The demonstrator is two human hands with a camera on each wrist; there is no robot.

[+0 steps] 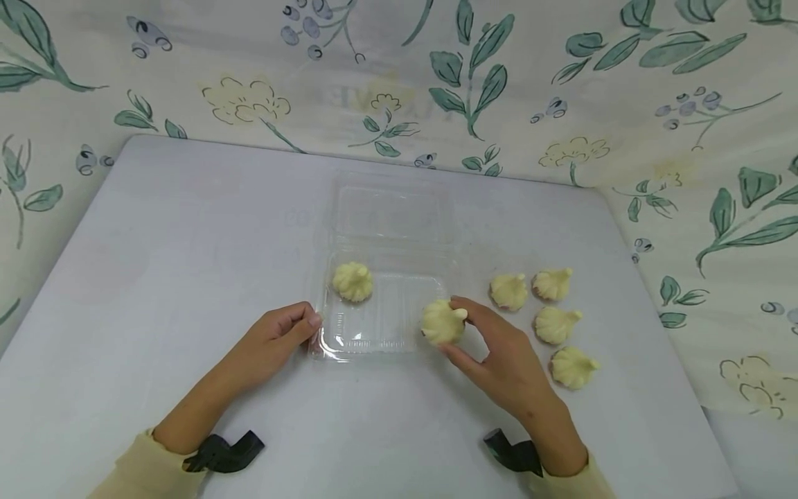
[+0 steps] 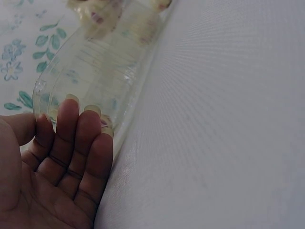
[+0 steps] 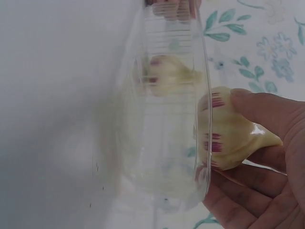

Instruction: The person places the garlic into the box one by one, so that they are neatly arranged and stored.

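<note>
A clear plastic clamshell box (image 1: 391, 312) lies with its lid folded back, away from the person. At its near left corner the left hand (image 1: 277, 339) pinches the rim between thumb and fingers; the left wrist view shows the fingertips against the outer wall. One pale yellow garlic bulb (image 1: 353, 282) sits inside at the left. A second garlic bulb (image 1: 442, 322), with purple streaks at its base (image 3: 217, 143), is gripped by the right hand (image 1: 499, 353). This bulb is at the box's right rim, its stem pointing right.
Several more garlic bulbs (image 1: 555, 326) lie on the white table (image 1: 187, 229) to the right of the box. A cloth with a leaf and flower print (image 1: 386, 83) hangs behind the table and along its right side. Black wrist mounts (image 1: 224, 454) show near both sleeves.
</note>
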